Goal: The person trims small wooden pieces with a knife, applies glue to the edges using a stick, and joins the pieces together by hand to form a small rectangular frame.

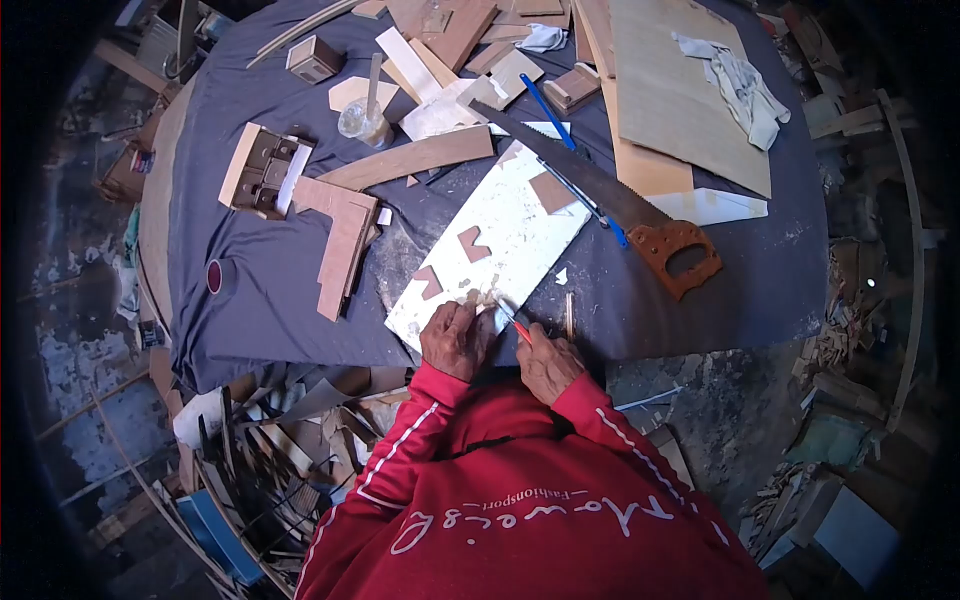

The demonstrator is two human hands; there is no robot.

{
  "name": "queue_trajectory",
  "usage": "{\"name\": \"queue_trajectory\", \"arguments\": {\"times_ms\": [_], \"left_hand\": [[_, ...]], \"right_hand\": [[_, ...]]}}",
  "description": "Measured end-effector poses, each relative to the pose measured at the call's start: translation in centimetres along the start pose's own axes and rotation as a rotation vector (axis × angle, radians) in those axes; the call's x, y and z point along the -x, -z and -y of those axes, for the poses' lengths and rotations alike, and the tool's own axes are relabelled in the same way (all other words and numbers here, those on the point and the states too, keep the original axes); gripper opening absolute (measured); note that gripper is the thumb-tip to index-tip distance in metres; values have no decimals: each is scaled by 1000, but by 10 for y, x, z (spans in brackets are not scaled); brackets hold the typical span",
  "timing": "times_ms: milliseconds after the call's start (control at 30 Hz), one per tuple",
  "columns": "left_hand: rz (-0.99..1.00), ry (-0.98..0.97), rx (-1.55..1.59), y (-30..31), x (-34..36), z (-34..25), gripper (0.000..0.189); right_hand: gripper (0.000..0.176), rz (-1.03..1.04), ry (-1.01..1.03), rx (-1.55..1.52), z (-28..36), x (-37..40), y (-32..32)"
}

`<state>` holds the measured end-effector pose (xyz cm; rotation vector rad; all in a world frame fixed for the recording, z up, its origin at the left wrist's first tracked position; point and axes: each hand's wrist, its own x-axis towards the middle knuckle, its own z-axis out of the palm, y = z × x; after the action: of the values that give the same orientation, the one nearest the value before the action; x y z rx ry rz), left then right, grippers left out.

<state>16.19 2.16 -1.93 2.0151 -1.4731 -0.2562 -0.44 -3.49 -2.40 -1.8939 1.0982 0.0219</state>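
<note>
My right hand [548, 362] is closed round a red-handled knife [516, 325], its thin metal blade pointing toward my left fingertips. Close beside it, my left hand [452, 338] presses down with bent fingers at the near end of a white board [530, 225]. What those fingers hold is mostly hidden; small pale bits lie by the blade tip. Two brown notched pieces, one nearer [428, 283] and one farther [474, 244], rest on the board beyond my left hand. A brown square piece [552, 193] lies toward its far end. A pencil-like stick [570, 316] is just beyond my right hand.
A handsaw [680, 255] and a blue-framed saw [547, 107] lie right of the board. To the left are brown L-shaped pieces [345, 235], a jar [362, 125] with a stick and a round container [219, 276]. Wood offcuts and a large panel [680, 90] cover the far side.
</note>
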Motion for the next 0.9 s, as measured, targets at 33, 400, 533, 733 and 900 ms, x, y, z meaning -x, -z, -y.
{"name": "queue_trajectory", "arguments": {"times_ms": [33, 400, 533, 733, 900], "left_hand": [[-8, -3, -2, -1, 0, 0, 24], [-25, -11, 37, -2, 5, 1, 25], [-91, -83, 60, -4, 3, 6, 18], [-97, 4, 86, -3, -2, 1, 15], [-71, 130, 301, -3, -1, 9, 13]], "right_hand": [[28, -5, 16, -5, 2, 2, 2], [31, 77, -22, 97, -1, 2, 10], [26, -18, 52, 101, 5, -2, 10], [26, 48, 50, 35, -16, -2, -8], [27, -40, -65, 99, -19, 11, -3]]}}
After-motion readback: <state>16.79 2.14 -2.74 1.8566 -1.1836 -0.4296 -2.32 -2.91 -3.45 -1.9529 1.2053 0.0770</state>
